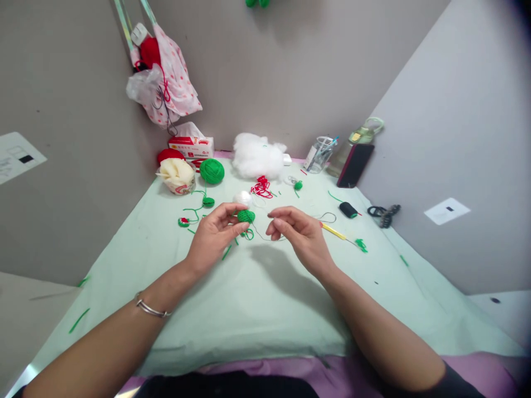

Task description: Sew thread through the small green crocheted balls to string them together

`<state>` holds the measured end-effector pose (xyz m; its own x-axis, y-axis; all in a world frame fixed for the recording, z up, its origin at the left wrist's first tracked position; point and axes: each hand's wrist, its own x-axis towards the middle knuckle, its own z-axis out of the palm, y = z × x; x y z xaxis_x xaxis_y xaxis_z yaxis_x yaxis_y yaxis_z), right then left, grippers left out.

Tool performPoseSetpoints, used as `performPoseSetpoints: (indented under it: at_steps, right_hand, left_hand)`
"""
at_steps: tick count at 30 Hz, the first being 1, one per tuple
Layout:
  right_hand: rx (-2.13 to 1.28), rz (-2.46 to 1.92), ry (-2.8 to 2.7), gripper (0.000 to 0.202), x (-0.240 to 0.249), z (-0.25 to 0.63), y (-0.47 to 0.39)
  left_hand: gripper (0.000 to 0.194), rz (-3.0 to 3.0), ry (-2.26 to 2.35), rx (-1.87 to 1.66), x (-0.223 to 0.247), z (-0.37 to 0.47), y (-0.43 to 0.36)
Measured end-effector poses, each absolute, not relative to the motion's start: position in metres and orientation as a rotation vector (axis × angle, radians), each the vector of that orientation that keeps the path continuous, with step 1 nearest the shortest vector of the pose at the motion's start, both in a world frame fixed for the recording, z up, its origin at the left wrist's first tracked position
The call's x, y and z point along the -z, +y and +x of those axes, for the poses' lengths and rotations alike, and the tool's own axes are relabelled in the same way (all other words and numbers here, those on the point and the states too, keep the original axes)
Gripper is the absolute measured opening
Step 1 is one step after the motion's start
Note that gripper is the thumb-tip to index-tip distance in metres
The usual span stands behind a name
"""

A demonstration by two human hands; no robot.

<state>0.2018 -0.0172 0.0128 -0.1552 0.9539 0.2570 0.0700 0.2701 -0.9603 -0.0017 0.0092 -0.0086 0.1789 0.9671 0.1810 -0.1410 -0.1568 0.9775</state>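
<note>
My left hand [215,232], a bangle on its wrist, pinches a small green crocheted piece [246,216] between thumb and fingers. A thin dark thread [260,234] runs from this piece down and across under my right hand [298,232]. That hand is closed in a pinch just right of the piece, apart from it; whatever lies between its fingertips is too small to make out. Behind the green piece sits a ball of white yarn [243,198]. To the right of my right hand lies a yellow-handled crochet hook [333,231] with green yarn scraps by its tip.
White stuffing [259,157], a green yarn ball [212,171], a tissue box [191,146] and a tub [177,177] stand at the back. A clear cup [318,156], bottle [342,157] and phone [355,166] stand back right. Black thread [348,209] lies right.
</note>
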Motion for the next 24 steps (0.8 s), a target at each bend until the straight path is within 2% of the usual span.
performPoseSetpoints:
  at_steps: [3, 6, 9, 24]
  right_hand:
    - [-1.048, -0.972, -1.566, 0.013, -0.0112, 0.198, -0.0201]
    - [-0.808, -0.939, -1.692, 0.006, -0.0089, 0.1945, -0.023]
    - [-0.676, -0.93, -1.727, 0.008, -0.0078, 0.1927, -0.0245]
    - [-0.651, -1.008, -1.754, 0.011, -0.008, 0.1908, -0.0264]
  left_hand:
    - [0.034, 1.17, 0.815, -1.174, 0.0044, -0.0033, 0.0101]
    - [0.037, 1.022, 0.746, -1.112, -0.0001, -0.0046, 0.0095]
    - [0.036, 0.986, 0.709, -1.07, -0.0024, -0.0052, 0.0084]
    - [0.033, 1.126, 0.739, -1.204, 0.0038, -0.0012, 0.0072]
